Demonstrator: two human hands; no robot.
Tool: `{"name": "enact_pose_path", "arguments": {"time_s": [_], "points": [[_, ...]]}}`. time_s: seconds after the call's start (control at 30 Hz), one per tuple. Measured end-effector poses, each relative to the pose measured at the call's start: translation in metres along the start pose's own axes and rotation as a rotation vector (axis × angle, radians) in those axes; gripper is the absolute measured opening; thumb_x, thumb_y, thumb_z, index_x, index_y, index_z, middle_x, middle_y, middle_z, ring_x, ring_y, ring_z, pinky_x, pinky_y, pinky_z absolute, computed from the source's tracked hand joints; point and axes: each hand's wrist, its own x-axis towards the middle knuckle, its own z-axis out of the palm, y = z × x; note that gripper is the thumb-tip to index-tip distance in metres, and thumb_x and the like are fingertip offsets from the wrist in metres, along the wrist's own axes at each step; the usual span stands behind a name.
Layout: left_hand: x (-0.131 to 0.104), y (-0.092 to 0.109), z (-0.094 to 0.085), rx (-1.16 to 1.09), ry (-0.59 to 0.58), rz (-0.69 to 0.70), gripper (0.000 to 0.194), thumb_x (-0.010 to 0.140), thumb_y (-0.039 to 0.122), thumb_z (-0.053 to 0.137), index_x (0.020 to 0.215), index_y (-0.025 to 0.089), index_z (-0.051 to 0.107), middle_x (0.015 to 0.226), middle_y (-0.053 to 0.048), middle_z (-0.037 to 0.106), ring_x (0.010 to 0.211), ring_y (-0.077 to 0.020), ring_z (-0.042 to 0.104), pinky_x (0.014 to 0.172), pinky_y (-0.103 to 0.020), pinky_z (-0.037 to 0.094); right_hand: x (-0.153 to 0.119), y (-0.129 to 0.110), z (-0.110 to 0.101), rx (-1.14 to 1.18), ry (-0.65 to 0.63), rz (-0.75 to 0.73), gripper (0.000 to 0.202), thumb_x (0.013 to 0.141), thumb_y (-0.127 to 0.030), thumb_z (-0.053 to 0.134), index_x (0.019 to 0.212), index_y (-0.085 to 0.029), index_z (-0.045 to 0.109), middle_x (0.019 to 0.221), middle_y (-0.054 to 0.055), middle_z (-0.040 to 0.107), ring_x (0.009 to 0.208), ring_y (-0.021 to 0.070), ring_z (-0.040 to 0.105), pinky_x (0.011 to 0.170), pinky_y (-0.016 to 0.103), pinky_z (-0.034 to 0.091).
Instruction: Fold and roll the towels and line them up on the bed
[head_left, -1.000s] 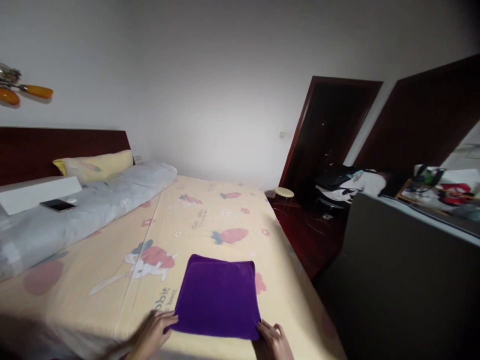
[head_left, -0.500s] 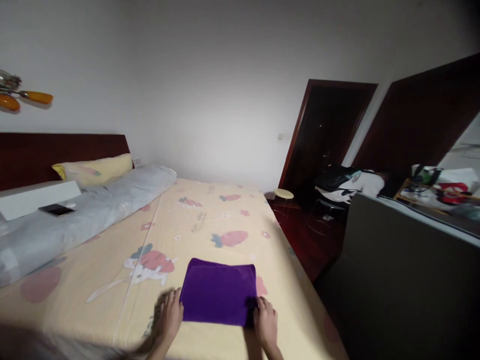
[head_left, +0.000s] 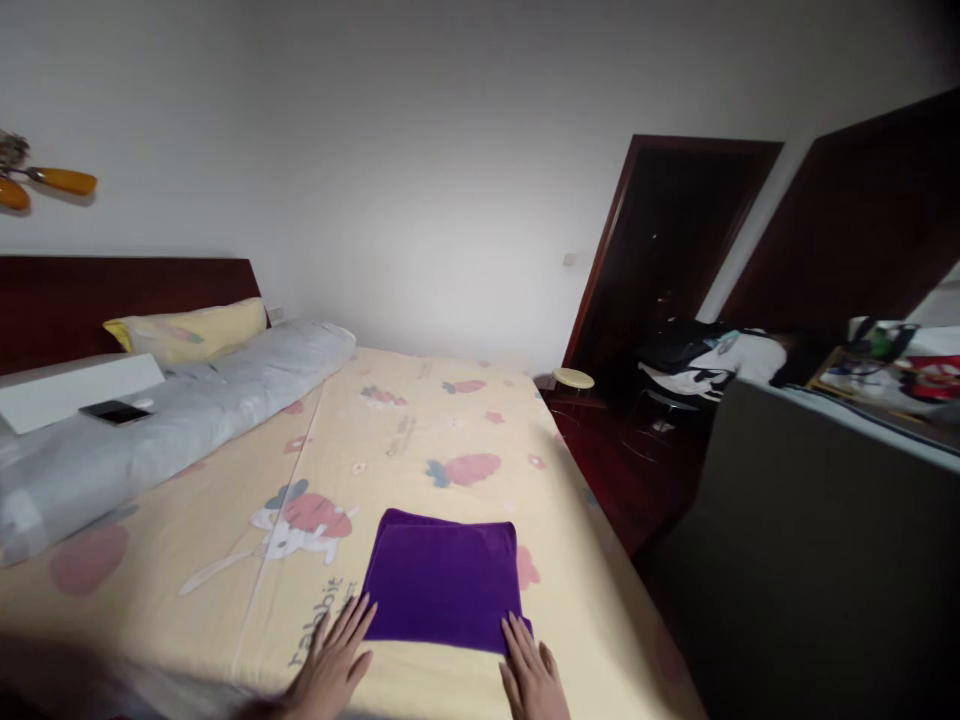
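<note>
Purple cloth [head_left: 442, 585] lies folded flat, bed [head_left: 420, 430] under it; left hand [head_left: 335, 652] at the cloth's near left corner, right hand [head_left: 532, 668] at its near right corner, both palm down, fingers extended and slightly spread, tips on its edges; phone [head_left: 115, 412] well beyond the cloth, leftward

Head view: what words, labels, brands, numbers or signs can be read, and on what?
"rabbit", on the bedsheet beside the left hand.
Smaller line right of it: too blurred to read.
Lettering farther up the sheet: too small to read.
Purple cloth: no text visible.
</note>
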Motion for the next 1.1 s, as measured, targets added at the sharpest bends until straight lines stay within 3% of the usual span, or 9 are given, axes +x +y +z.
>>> {"name": "enact_pose_path", "arguments": {"time_s": [0.2, 0.33, 0.47, 0.6, 0.7, 0.8, 0.97, 1.03, 1.1], "points": [[0.02, 0.0, -0.035, -0.146, -0.091, -0.021, 0.065, 0.082, 0.013, 0.043, 0.141, 0.041, 0.04, 0.15, 0.004, 0.043, 0.14, -0.0201, 0.036, 0.115, -0.049, 0.023, 0.024, -0.004, -0.032, 0.035, -0.001, 0.053, 0.045, 0.089, -0.027, 0.043, 0.133, -0.031, 0.052, 0.137, 0.004, 0.057, 0.124, 0.0231, 0.054, 0.101, 0.039, 0.037], [0.033, 0.0, -0.06, -0.32, -0.071, -0.07, 0.047, 0.076, 0.015, 0.053, 0.115, 0.035, 0.067, 0.13, 0.003, 0.065, 0.131, -0.022, 0.047, 0.112, -0.044, 0.028, 0.047, -0.014, -0.065, 0.23, -0.087, 0.173, 0.041, 0.08, -0.014, 0.039, 0.109, -0.024, 0.067, 0.112, 0.007, 0.071, 0.106, 0.0214, 0.061, 0.102, 0.038, 0.032], [0.035, -0.014, -0.071, -0.472, -0.098, -0.182, 0.028, 0.072, 0.021, 0.058, 0.095, 0.027, 0.074, 0.101, 0.001, 0.076, 0.101, -0.0218, 0.064, 0.094, -0.033, 0.044, 0.051, -0.005, -0.078, 0.315, -0.145, 0.244, 0.031, 0.073, -0.019, 0.041, 0.088, -0.022, 0.068, 0.085, 0.004, 0.071, 0.086, 0.0214, 0.062, 0.081, 0.032, 0.044], [0.037, -0.025, -0.067, -0.456, -0.142, -0.278, 0.023, 0.078, 0.029, 0.054, 0.089, 0.02, 0.071, 0.079, 0.001, 0.072, 0.081, -0.0225, 0.066, 0.074, -0.032, 0.048, 0.047, 0.009, -0.073, 0.333, -0.163, 0.314, 0.028, 0.068, -0.016, 0.04, 0.083, -0.021, 0.063, 0.074, 0.0, 0.068, 0.074, 0.0179, 0.062, 0.069, 0.027, 0.045], [0.039, -0.009, -0.06, -0.383, -0.105, -0.382, 0.03, 0.08, 0.024, 0.049, 0.101, 0.017, 0.069, 0.094, -0.006, 0.073, 0.097, -0.0268, 0.065, 0.085, -0.038, 0.046, 0.047, 0.003, -0.068, 0.247, -0.102, 0.424, 0.036, 0.073, -0.018, 0.04, 0.101, -0.018, 0.062, 0.093, 0.008, 0.07, 0.089, 0.0243, 0.064, 0.08, 0.036, 0.046], [0.042, 0.042, -0.048, -0.258, 0.009, -0.357, 0.056, 0.078, 0.012, 0.04, 0.132, 0.02, 0.052, 0.139, -0.012, 0.055, 0.133, -0.0286, 0.043, 0.107, -0.048, 0.033, 0.052, -0.033, -0.056, 0.146, -0.006, 0.397, 0.054, 0.075, -0.014, 0.037, 0.126, -0.016, 0.054, 0.132, 0.015, 0.058, 0.12, 0.0285, 0.053, 0.101, 0.045, 0.038], [0.044, 0.127, -0.019, -0.072, 0.063, 0.104, 0.084, 0.074, 0.008, 0.038, 0.152, 0.027, 0.013, 0.16, 0.0, 0.024, 0.145, -0.0192, 0.024, 0.117, -0.043, 0.024, 0.058, -0.107, -0.017, 0.165, -0.124, 0.0, 0.071, 0.081, -0.021, 0.042, 0.149, -0.028, 0.024, 0.157, 0.002, 0.027, 0.143, 0.0244, 0.028, 0.115, 0.046, 0.027], [0.037, 0.123, -0.008, -0.038, 0.069, 0.108, 0.078, 0.081, 0.014, 0.037, 0.152, 0.026, 0.006, 0.159, 0.0, 0.024, 0.145, -0.0187, 0.026, 0.116, -0.042, 0.027, 0.051, -0.108, -0.004, 0.138, -0.129, -0.039, 0.069, 0.086, -0.024, 0.04, 0.151, -0.031, 0.016, 0.158, 0.0, 0.022, 0.145, 0.0229, 0.025, 0.115, 0.046, 0.026], [0.025, 0.096, 0.0, -0.001, 0.104, 0.081, 0.068, 0.09, 0.022, 0.033, 0.151, 0.029, 0.005, 0.158, 0.0, 0.027, 0.143, -0.0187, 0.03, 0.114, -0.043, 0.028, 0.037, -0.088, 0.001, 0.079, -0.091, -0.041, 0.065, 0.09, -0.025, 0.037, 0.15, -0.033, 0.013, 0.157, -0.002, 0.023, 0.144, 0.0222, 0.026, 0.115, 0.045, 0.027]]}}
